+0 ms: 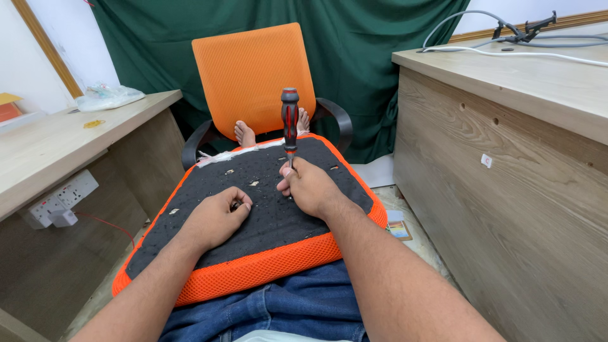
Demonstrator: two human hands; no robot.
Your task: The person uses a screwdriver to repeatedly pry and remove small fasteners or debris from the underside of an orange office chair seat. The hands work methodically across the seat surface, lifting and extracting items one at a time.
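Orange mesh wraps the edge of a seat cushion (253, 269) that lies upside down on the person's lap. Its underside is black cloth, dotted with small pale bits and a few holes. A strip of white runs along its far edge.

The right hand (310, 187) is closed around the metal shaft of a screwdriver (289, 120). The screwdriver stands straight up, tip down on the black cloth near the middle of the cushion. Its handle is red and black and sticks up above the hand.

The left hand (215, 218) rests on the cloth, just left of the right hand. Its fingers are curled and pinch something small and dark; I cannot tell what it is.

Behind the cushion stands an orange chair back (253, 76) with black arms, and bare toes peek out in front of it. A green curtain (380, 57) hangs behind that.

Wooden desks stand on both sides. The left desk (57, 145) has a clear plastic bag on top and a white power strip (60, 199) under it. The right desk (506, 190) has grey and white cables on top and a small white sticker on its side. A small, colourful flat pack (399, 228) lies on the floor.
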